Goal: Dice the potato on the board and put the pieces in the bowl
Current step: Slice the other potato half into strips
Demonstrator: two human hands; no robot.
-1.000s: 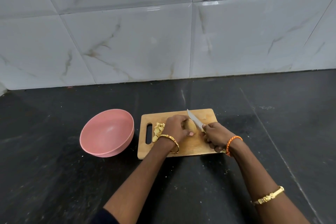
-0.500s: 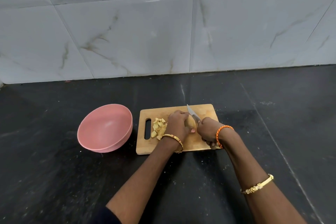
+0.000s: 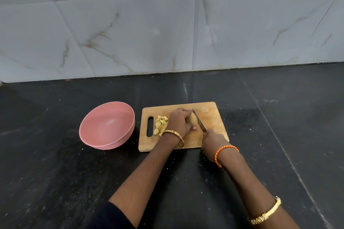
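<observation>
**Potato under the knife on the board**

A white marble-look tiled wall fills the upper half of the view, meeting a dark speckled stone counter that carries everything else.

On the counter sits a pink bowl, to the left of a wooden cutting board and just beside it without touching. No potato pieces show inside the bowl. The board lies flat with its slotted handle hole toward the bowl.

Two bare forearms reach in from the bottom edge. The left hand is curled over the potato near the middle of the board, fingers arched on top and thumb at the near side, pinning it down; a gold bangle circles that wrist. The right hand is closed round the handle of a knife, at the board's near right corner. An orange braided band sits at this wrist, and a second gold bangle lies farther up the forearm.

The knife blade runs diagonally away from the right hand, its edge against the right side of the potato, tip pointing toward the wall.

A small heap of diced pieces rests on the board between the handle hole and the left hand, partly hidden by that wrist.
</observation>
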